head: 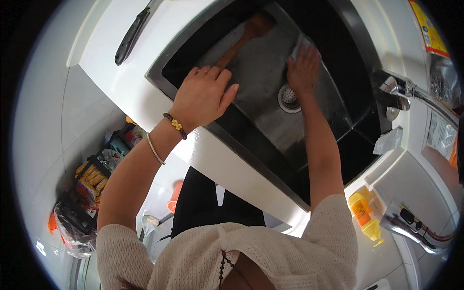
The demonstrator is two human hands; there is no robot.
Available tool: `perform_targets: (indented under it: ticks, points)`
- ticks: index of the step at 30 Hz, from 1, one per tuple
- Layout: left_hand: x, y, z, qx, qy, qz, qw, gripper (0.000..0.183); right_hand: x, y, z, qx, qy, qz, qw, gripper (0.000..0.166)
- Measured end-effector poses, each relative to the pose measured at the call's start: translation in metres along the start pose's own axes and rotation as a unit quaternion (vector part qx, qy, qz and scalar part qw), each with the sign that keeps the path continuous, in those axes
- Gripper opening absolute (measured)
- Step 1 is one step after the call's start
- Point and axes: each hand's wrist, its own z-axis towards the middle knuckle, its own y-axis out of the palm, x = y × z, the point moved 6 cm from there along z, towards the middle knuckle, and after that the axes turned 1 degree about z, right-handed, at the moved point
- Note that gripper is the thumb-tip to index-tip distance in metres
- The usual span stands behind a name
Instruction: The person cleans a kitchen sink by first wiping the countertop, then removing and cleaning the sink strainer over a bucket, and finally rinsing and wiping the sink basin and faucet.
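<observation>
A wooden spatula (235,50) lies slanted in the dark metal sink (253,87), its broad head towards the far side. My left hand (203,92) is over the sink's left rim with fingers bent down and thumb apart. The spatula's handle end passes out of sight behind those fingers; whether they grip it cannot be told. Inside the basin, my right hand (304,67) is spread, palm down and slightly blurred, close to the far wall. A pale, shiny patch shows beyond its fingertips. Next to that wrist is the drain strainer (289,96), partly covered by the hand.
A black-handled knife (132,36) lies on the white counter (105,72). Right of the sink are a chrome faucet (395,90), a grey block (388,140) and a yellow bottle (364,214). A rack of packages (94,177) stands at lower left.
</observation>
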Motion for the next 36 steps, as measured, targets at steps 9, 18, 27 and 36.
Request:
perform_targets:
  ticks: [9,18,27,36]
  points:
    - [0.001,-0.006,0.004,0.0,0.005,-0.023,1.0,0.032,-0.145,0.009,-0.002,-0.163,-0.188,0.019,0.968,0.053]
    - [0.003,-0.002,0.006,-0.015,0.009,-0.031,0.999,0.032,-0.042,0.011,0.064,0.024,-0.028,0.053,0.998,0.063]
    - [-0.002,-0.003,0.004,-0.009,0.006,-0.02,1.0,0.032,-0.15,0.021,0.055,-0.039,-0.134,0.069,0.988,0.048]
    - [0.001,-0.005,0.005,0.001,0.018,-0.026,0.999,0.03,-0.158,-0.018,-0.059,-0.252,-0.362,0.247,0.863,0.045]
